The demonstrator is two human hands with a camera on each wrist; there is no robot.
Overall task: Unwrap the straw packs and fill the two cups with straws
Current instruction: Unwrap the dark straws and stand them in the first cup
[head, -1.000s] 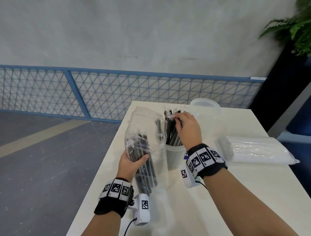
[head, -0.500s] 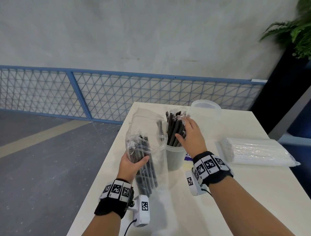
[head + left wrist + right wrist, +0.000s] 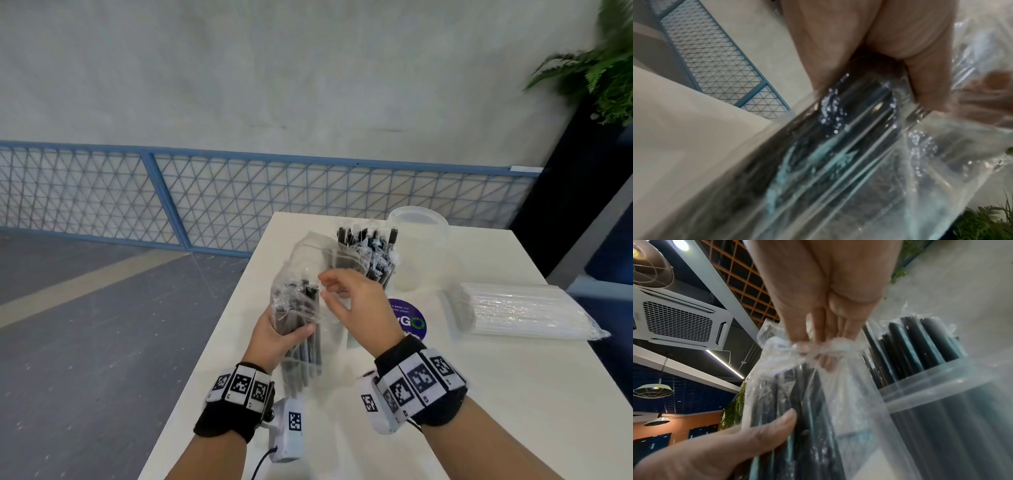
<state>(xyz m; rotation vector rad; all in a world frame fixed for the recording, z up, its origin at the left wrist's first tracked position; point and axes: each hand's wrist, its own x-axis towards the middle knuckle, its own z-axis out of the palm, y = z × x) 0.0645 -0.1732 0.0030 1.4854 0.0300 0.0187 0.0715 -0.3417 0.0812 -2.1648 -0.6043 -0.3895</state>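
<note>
My left hand (image 3: pixel 286 334) grips a clear bag of black straws (image 3: pixel 299 315) upright over the white table (image 3: pixel 513 394), thumb across its front. The left wrist view shows the same bag (image 3: pixel 838 154) under my curled fingers (image 3: pixel 925 78). My right hand (image 3: pixel 327 287) is at the bag's loose top; the right wrist view shows its fingertips (image 3: pixel 818 339) pinching the bunched plastic (image 3: pixel 830 345). Behind stands a clear cup with black straws (image 3: pixel 375 263), their tops still in small wrappers. An empty clear cup (image 3: pixel 419 246) stands behind that. A sealed pack of white straws (image 3: pixel 520 311) lies to the right.
A round purple sticker (image 3: pixel 409 318) lies on the table beside the straw-filled cup. The table's left edge (image 3: pixel 212 342) drops to a grey floor. A blue mesh fence (image 3: pixel 205 198) runs behind, and a potted plant (image 3: pixel 603 75) stands at the far right.
My right hand left the straws in the cup and came back left to the bag's top, where it now pinches the plastic. The left hand kept its grip on the bag.
</note>
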